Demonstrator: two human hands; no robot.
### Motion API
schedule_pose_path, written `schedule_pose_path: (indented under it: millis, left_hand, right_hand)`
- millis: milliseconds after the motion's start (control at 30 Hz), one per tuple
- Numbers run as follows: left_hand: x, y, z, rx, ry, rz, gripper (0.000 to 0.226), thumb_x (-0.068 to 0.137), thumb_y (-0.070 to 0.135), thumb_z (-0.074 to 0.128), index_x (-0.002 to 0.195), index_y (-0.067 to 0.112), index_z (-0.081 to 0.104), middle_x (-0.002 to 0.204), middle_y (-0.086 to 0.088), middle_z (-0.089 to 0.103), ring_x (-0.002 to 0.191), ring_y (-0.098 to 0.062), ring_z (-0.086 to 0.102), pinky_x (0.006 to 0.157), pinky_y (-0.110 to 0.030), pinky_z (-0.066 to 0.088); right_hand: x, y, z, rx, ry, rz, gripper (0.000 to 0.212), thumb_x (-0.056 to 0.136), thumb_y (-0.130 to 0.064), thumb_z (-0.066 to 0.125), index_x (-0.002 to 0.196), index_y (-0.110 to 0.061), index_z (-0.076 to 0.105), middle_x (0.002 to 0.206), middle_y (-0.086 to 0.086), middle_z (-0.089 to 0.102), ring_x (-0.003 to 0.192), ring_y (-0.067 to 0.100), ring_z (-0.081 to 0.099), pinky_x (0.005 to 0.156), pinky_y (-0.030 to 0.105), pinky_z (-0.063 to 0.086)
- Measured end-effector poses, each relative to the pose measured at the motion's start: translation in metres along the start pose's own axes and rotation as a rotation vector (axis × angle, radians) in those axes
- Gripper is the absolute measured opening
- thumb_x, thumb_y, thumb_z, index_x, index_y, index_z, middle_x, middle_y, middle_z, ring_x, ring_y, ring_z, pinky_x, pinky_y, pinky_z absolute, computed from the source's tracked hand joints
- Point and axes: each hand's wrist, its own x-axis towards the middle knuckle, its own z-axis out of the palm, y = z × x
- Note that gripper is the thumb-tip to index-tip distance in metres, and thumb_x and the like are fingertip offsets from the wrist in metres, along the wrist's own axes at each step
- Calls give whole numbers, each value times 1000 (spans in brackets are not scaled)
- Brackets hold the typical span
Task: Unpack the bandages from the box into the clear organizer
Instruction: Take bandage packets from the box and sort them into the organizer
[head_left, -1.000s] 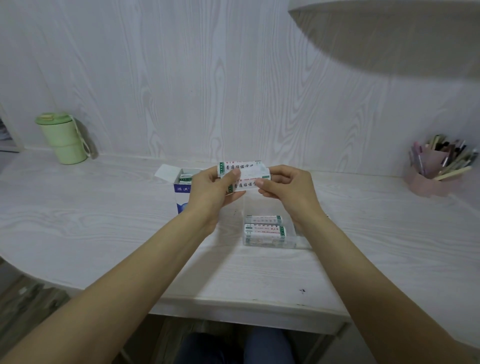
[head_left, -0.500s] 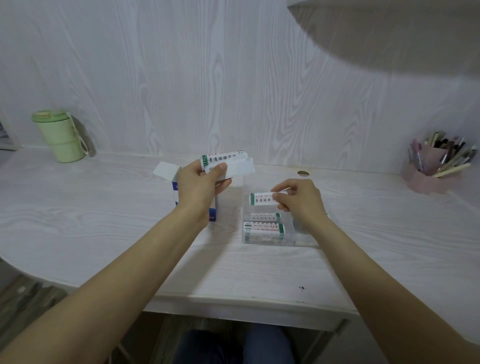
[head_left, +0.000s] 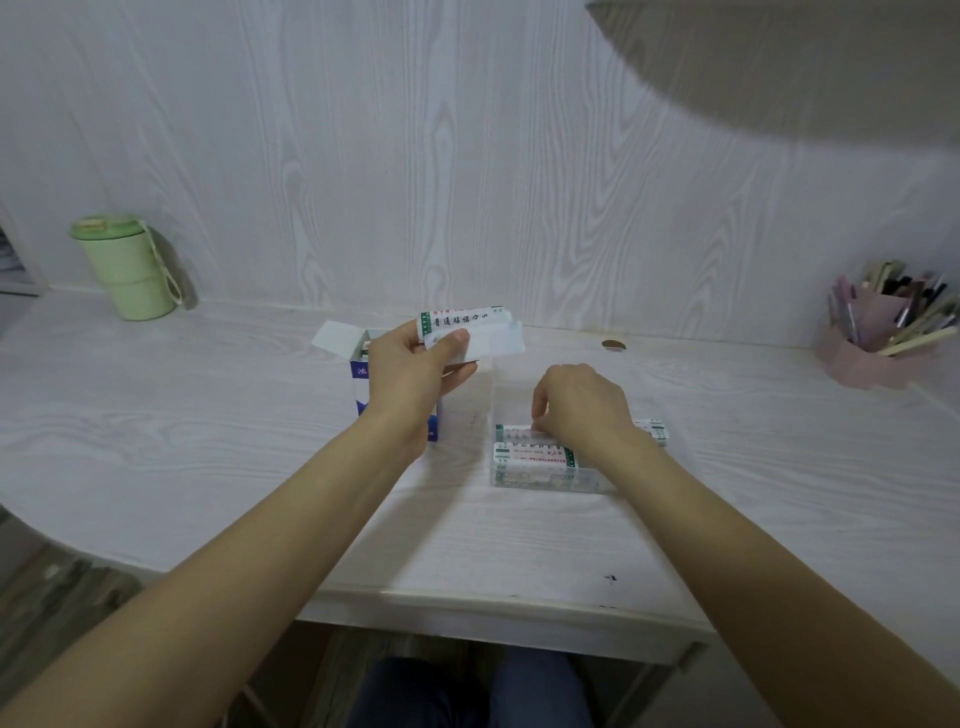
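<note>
From my remote seat I see a whitewashed wood-grain desk (head_left: 208, 441) and a matching pale grained wall panel (head_left: 363, 156). The white bandage packs (head_left: 470, 332) raised in my left hand (head_left: 410, 384) carry green end bands and black print. The cardboard box (head_left: 363, 364) is white with blue sides. The clear plastic organizer (head_left: 545, 475) holds white packs with green marks, perhaps some red print. A pale green lidded cup (head_left: 127, 265) and a pink pen holder (head_left: 867, 358) complete the scene.
</note>
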Motion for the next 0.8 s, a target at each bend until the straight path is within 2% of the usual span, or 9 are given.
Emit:
schedule_pose_path:
  millis: [67,167,233,267,333,433,533,633,800]
  left_hand:
    - [0,-1,-1,7,-6,4,17,87,1,62,104,4,64,96,-3,68,86,-15,66,69,-19,58]
    - [1,-2,-3,1,-18,5,19,86,-2,63,104,4,64,97,-5,69,89,-16,67,72,-20,58]
    - [0,-3,-3,4,-29,-1,19,85,-3,64,101,7,65,96,-4,69,89,-16,67,73,-20,57]
    - [-1,-3,-2,1,-38,-6,18,85,-3,64,98,8,65,95,-3,69,89,-16,68,73,-20,57]
    - [-3,-2,0,-10,-65,-15,18,84,-4,64,93,11,65,92,-2,70,87,-15,68,71,-19,57]
    - [-7,-1,3,-40,-126,-22,16,84,-3,64,92,11,66,91,-2,71,85,-16,69,69,-19,57]
    - [-9,1,4,-43,-145,-19,7,88,8,64,90,14,67,93,-2,71,88,-16,69,68,-20,57]
    - [-9,2,4,3,-114,-4,10,89,9,62,86,18,65,88,2,70,82,-12,68,63,-18,56]
    - [-10,3,3,52,-97,-3,16,86,5,65,84,21,64,85,5,69,78,-10,67,62,-17,56]
  right_hand:
    - [-1,2,-4,193,38,3,16,86,-20,68,101,-15,71,99,2,68,92,19,62,69,26,45]
    - [-10,2,-17,900,107,-5,13,89,-14,61,95,-19,71,85,-3,66,76,9,57,65,20,41]
    - [-17,1,-27,1301,-26,-32,21,90,-10,54,101,-19,70,89,-1,67,73,10,58,63,22,42]
    - [-19,0,-31,1374,-83,-57,23,90,-10,53,105,-18,69,91,-1,68,73,11,60,63,21,42]
    - [-22,-3,-34,1364,-96,-94,20,90,-14,58,108,-17,68,90,-2,69,73,9,63,61,20,42]
    - [-23,-6,-34,1339,46,-54,14,84,-11,68,98,-14,69,83,2,71,67,10,64,54,18,42]
    - [-25,-8,-33,1304,132,-12,11,81,-11,72,83,-21,67,72,-3,70,63,10,64,51,17,40]
    - [-26,-10,-31,1316,170,-7,16,80,-13,74,82,-25,64,62,-8,67,58,7,63,49,17,41]
    - [-27,-9,-27,1342,188,6,13,81,-13,74,76,-19,63,67,-2,65,50,5,58,47,18,39]
